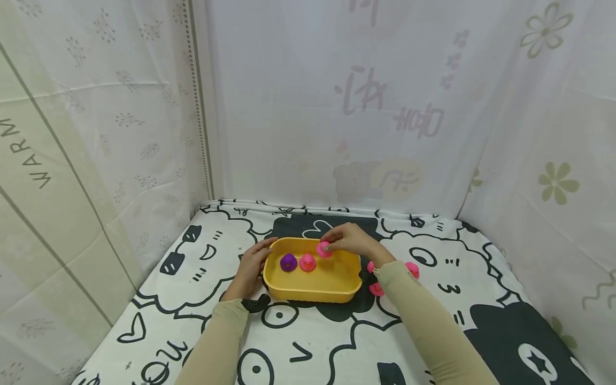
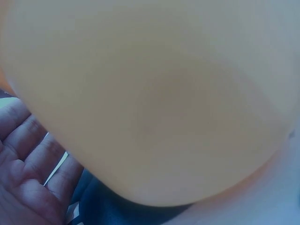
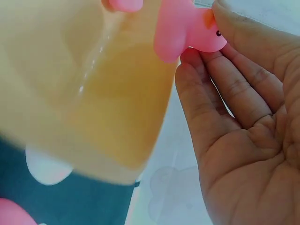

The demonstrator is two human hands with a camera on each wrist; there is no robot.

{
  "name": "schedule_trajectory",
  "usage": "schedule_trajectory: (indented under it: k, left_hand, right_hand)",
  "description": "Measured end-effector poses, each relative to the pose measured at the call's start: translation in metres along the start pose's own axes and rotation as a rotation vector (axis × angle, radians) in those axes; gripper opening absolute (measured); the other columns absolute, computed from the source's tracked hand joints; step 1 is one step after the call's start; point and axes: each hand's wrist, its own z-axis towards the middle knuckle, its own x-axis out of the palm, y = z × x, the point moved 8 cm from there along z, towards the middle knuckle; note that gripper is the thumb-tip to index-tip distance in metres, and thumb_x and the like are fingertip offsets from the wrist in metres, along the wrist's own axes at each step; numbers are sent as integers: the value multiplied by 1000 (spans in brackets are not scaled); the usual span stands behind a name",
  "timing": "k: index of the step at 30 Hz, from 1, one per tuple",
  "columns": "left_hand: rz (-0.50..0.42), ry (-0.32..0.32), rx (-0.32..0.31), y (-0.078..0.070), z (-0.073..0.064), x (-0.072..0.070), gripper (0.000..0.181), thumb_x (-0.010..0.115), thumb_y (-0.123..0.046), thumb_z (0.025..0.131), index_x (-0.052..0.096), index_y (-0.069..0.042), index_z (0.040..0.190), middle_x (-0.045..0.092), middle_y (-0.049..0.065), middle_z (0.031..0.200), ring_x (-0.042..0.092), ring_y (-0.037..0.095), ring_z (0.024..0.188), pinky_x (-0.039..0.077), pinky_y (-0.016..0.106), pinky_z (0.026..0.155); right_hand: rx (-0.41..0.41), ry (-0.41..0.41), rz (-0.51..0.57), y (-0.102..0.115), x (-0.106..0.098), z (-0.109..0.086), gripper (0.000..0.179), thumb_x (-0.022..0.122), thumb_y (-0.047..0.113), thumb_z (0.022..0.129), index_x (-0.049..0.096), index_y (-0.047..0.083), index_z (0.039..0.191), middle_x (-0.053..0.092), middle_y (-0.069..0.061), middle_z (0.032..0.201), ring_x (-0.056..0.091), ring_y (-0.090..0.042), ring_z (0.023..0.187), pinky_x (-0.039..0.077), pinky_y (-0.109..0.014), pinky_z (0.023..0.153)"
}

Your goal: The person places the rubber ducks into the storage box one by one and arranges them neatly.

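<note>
A yellow plastic tub (image 1: 308, 295) stands on the patterned cloth, with a purple rubber duck (image 1: 289, 262) and a pink rubber duck (image 1: 308, 262) inside. My left hand (image 1: 251, 270) rests against the tub's left end; in the left wrist view its fingers (image 2: 47, 157) lie loosely along the outer wall. Over the far right part of the tub, my right hand (image 1: 353, 240) pinches another pink rubber duck (image 1: 323, 249) between thumb and fingertips. The right wrist view shows this duck (image 3: 173, 33) sideways, one eye visible, with the thumb on its head.
Several pink ducks (image 1: 377, 289) lie on the cloth to the right of the tub, partly hidden by my right forearm. Black-and-white cartoon cloth (image 1: 298, 347) covers the table. Pale printed curtains (image 1: 289, 107) enclose the back and both sides.
</note>
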Motion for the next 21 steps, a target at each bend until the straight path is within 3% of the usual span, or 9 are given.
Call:
schedule_trajectory:
  k: [13, 21]
  left_hand:
    - [12, -6, 2, -2, -2, 0, 39, 56, -24, 100, 61, -18, 138, 54, 5, 144, 58, 23, 126, 51, 30, 99]
    - [15, -1, 20, -1, -1, 0, 40, 56, -24, 100, 60, -15, 139, 55, 6, 143, 58, 23, 125, 52, 30, 98]
  right_hand:
    - [25, 88, -193, 2, 23, 8, 20, 79, 18, 87, 79, 16, 107, 74, 4, 99, 66, -14, 93, 56, -33, 89]
    - [60, 99, -182, -2, 26, 7, 21, 80, 15, 86, 78, 14, 107, 73, 2, 99, 66, -16, 93, 57, -36, 90]
